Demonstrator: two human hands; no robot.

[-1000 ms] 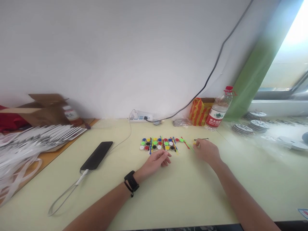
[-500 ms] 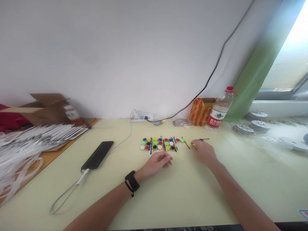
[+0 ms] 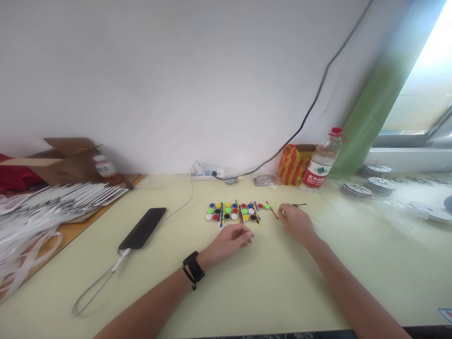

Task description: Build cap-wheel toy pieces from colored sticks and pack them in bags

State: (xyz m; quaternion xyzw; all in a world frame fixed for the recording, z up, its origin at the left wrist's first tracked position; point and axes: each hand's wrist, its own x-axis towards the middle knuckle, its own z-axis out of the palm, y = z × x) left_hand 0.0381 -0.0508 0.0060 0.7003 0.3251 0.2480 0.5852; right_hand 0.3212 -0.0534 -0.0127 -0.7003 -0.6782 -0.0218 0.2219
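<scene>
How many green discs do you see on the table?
4: left cluster's green disc, middle cluster's green disc, third cluster's green disc, rightmost green disc beside a red disc. Others may be hidden.

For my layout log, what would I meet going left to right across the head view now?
Pile of white items → black phone → black wristwatch → left hand → thin red strip → right hand → red bottle cap → disc stacks.

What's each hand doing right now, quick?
Left hand: half open, nothing visible inside.
Right hand: curled beside the red stick; can't tell if it's holding anything.
</scene>
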